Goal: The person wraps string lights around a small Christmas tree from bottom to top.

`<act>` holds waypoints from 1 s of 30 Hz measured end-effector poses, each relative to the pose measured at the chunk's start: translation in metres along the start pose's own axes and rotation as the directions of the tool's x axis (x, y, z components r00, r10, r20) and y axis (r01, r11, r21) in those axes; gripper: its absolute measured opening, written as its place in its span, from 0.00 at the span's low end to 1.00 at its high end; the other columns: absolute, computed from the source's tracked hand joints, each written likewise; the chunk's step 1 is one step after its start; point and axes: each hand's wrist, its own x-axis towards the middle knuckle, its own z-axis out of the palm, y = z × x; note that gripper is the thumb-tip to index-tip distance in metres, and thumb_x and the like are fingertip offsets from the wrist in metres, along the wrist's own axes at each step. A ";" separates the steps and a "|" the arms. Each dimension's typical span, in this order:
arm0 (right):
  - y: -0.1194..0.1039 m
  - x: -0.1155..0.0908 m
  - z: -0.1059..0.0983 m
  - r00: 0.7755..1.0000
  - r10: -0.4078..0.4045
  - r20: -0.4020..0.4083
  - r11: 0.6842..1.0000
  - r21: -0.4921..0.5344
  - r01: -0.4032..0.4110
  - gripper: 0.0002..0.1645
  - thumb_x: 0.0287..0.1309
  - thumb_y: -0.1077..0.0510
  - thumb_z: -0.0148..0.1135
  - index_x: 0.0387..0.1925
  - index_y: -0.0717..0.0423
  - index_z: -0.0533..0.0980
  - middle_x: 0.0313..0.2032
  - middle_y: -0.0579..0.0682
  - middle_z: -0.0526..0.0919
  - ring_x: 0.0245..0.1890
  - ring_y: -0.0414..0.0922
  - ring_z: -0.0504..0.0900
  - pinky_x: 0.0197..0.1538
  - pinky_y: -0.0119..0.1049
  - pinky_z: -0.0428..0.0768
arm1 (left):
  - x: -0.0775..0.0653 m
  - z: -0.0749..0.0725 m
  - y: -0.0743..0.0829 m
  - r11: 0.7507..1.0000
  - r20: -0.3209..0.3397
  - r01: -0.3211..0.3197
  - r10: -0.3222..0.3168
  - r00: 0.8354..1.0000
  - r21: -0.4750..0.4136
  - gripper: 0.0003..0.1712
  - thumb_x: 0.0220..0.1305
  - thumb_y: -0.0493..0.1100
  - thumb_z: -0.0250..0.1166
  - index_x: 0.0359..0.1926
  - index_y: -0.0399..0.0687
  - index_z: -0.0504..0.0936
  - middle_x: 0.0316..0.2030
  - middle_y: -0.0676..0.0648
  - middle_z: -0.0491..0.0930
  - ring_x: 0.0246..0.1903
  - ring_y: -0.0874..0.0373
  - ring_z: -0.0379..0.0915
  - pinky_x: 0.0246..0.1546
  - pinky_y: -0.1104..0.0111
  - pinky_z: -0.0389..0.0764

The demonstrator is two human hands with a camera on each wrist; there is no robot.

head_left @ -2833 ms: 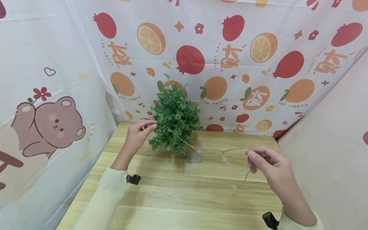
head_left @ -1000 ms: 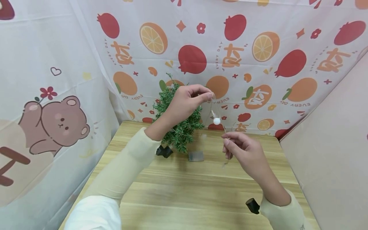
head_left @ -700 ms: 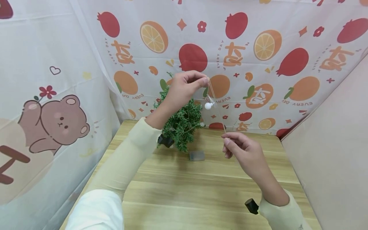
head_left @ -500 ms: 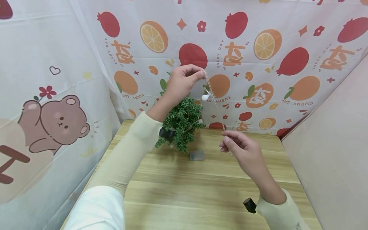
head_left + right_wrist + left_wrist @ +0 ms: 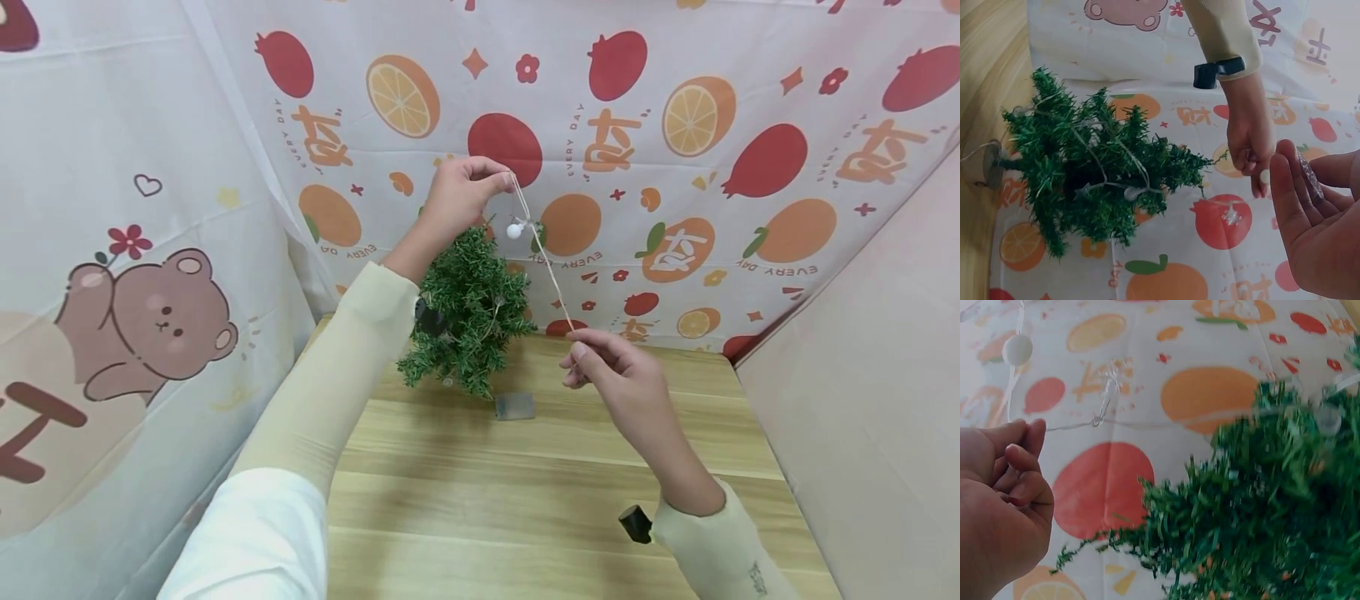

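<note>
A small green artificial Christmas tree [image 5: 480, 312] stands near the back of the table. My left hand [image 5: 459, 193] is raised above its top and pinches the thin wire of a string light [image 5: 551, 273] between thumb and fingertips. A white ball [image 5: 514, 231] hangs on the wire just below those fingers. In the left wrist view a clear ornament [image 5: 1109, 400] sits on the stretch running toward the tree. To the lower right, my right hand [image 5: 622, 383] pinches the same wire; a clear crinkled piece [image 5: 1310, 175] lies between its fingers. More wire [image 5: 1091, 147] winds around the branches.
A flat grey rectangular piece [image 5: 515, 407] lies on the wooden table [image 5: 465, 500] at the tree's front right. Fruit-printed cloth [image 5: 570, 83] hangs close behind the tree, and a bear-printed cloth [image 5: 161, 325] hangs on the left. Each wrist wears a black camera [image 5: 636, 524].
My left hand has gone from the tree's left side across to the wire and lifted it, lately rising further leftward. My right hand has come left and slightly up, drawing the wire straight.
</note>
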 end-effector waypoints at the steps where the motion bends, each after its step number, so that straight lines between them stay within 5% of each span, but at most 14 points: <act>1: 0.000 0.003 0.002 1.000 -0.003 -0.001 1.000 0.006 0.003 0.15 0.71 0.55 0.61 0.53 0.59 0.80 0.37 0.61 0.85 0.32 0.46 0.87 0.42 0.38 0.87 | 0.004 -0.001 0.000 1.000 0.008 0.012 -0.012 1.000 0.022 0.10 0.69 0.50 0.67 0.42 0.51 0.89 0.41 0.50 0.87 0.42 0.62 0.76 0.32 0.70 0.74; 5: -0.002 0.013 0.012 1.000 -0.022 0.004 0.999 0.048 0.021 0.15 0.72 0.56 0.60 0.54 0.60 0.80 0.37 0.60 0.86 0.32 0.46 0.87 0.42 0.40 0.87 | 0.017 -0.005 0.003 0.990 0.038 0.037 -0.043 0.998 0.134 0.09 0.70 0.50 0.66 0.42 0.53 0.90 0.43 0.52 0.88 0.54 0.64 0.75 0.57 0.66 0.73; 7: -0.003 0.016 0.018 0.999 -0.033 0.010 0.997 0.076 0.032 0.15 0.72 0.57 0.59 0.54 0.60 0.80 0.37 0.60 0.85 0.31 0.46 0.87 0.42 0.41 0.87 | 0.023 -0.007 0.005 0.981 0.059 0.038 -0.051 0.997 0.192 0.09 0.71 0.50 0.65 0.43 0.54 0.89 0.43 0.52 0.88 0.54 0.64 0.75 0.60 0.64 0.72; 15: -0.008 0.030 0.033 0.997 -0.069 0.020 0.992 0.107 0.067 0.15 0.72 0.57 0.59 0.55 0.58 0.80 0.38 0.60 0.85 0.32 0.47 0.86 0.42 0.41 0.87 | 0.039 -0.017 0.007 0.977 0.057 0.015 -0.028 0.998 0.212 0.13 0.71 0.49 0.64 0.48 0.49 0.88 0.45 0.53 0.84 0.49 0.58 0.72 0.49 0.66 0.74; 27: -0.010 0.045 0.047 0.996 -0.081 0.036 0.990 0.117 0.076 0.16 0.73 0.56 0.58 0.57 0.56 0.80 0.38 0.58 0.86 0.33 0.50 0.87 0.42 0.42 0.87 | 0.049 -0.049 -0.015 0.967 0.056 0.008 -0.023 0.998 0.254 0.13 0.71 0.52 0.64 0.45 0.51 0.89 0.47 0.54 0.83 0.52 0.61 0.72 0.54 0.64 0.72; 30: -0.012 0.049 0.052 0.996 -0.077 0.044 0.988 0.140 0.070 0.16 0.73 0.56 0.58 0.57 0.57 0.79 0.38 0.59 0.86 0.33 0.51 0.87 0.42 0.44 0.87 | 0.047 -0.054 -0.019 0.979 0.049 0.023 -0.033 0.998 0.201 0.15 0.71 0.51 0.64 0.47 0.48 0.89 0.47 0.54 0.84 0.41 0.61 0.72 0.45 0.66 0.72</act>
